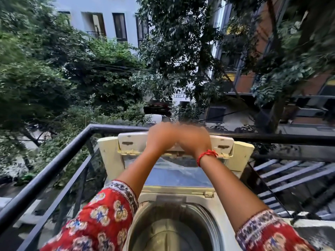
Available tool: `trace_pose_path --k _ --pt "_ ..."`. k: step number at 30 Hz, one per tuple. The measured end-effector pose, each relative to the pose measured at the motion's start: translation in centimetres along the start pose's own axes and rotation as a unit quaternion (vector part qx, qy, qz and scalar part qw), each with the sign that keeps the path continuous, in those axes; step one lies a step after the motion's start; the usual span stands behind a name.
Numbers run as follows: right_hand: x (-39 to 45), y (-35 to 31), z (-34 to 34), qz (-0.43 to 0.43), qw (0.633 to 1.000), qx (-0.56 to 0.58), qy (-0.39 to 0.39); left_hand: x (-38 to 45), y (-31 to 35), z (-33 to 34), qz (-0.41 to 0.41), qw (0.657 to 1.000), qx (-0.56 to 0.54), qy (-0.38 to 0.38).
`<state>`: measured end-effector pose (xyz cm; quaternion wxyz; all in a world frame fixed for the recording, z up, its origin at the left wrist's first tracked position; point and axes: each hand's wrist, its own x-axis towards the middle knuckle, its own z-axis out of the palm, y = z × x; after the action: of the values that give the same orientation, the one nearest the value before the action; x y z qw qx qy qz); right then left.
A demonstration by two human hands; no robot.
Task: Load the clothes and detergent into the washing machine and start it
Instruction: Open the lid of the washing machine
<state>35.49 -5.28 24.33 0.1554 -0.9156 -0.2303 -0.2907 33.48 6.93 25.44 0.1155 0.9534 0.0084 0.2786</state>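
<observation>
A black metal railing (54,165) bounds a balcony set high above a street. Beyond it, dense green trees (59,73) fill the left and centre. A pale blue-white building (108,8) with dark windows (119,26) stands behind them, and a brick-red building (246,82) rises at right. A white sign (179,95) shows through the leaves. Slatted bars (290,176) lie at lower right. Daylight is soft and even.

Top-load washing machine (112,160), yellowed cream body, lid (174,171) folded up and open with bluish clear panel; drum (174,225) exposed, steel, no clothes visible inside.
</observation>
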Motion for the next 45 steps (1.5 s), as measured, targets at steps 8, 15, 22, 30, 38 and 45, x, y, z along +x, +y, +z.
trace_pose_path --k 8,15,22,30,38,45 --pt "3.6 1.5 2.2 0.016 0.999 0.008 -0.036 3.7 -0.9 1.7 -0.019 0.999 -0.014 -0.029" --pt "5.2 2.5 3.7 0.035 0.998 0.02 -0.051 5.9 -1.8 3.3 -0.04 0.997 -0.038 -0.061" --pt "4.8 2.8 3.8 0.032 0.998 0.032 -0.054 5.2 -1.4 2.7 -0.035 0.996 -0.031 -0.07" --pt "1.6 2.3 1.7 -0.04 0.999 -0.012 0.022 2.0 -0.8 0.2 0.055 0.997 -0.054 0.017" --pt "-2.3 2.1 0.0 -0.033 0.996 -0.085 -0.003 -2.7 -1.2 -0.2 0.13 0.992 0.005 -0.006" --pt "-5.1 1.8 -2.7 -0.003 0.993 -0.107 -0.049 -5.8 0.4 -2.1 0.139 0.989 0.048 -0.034"
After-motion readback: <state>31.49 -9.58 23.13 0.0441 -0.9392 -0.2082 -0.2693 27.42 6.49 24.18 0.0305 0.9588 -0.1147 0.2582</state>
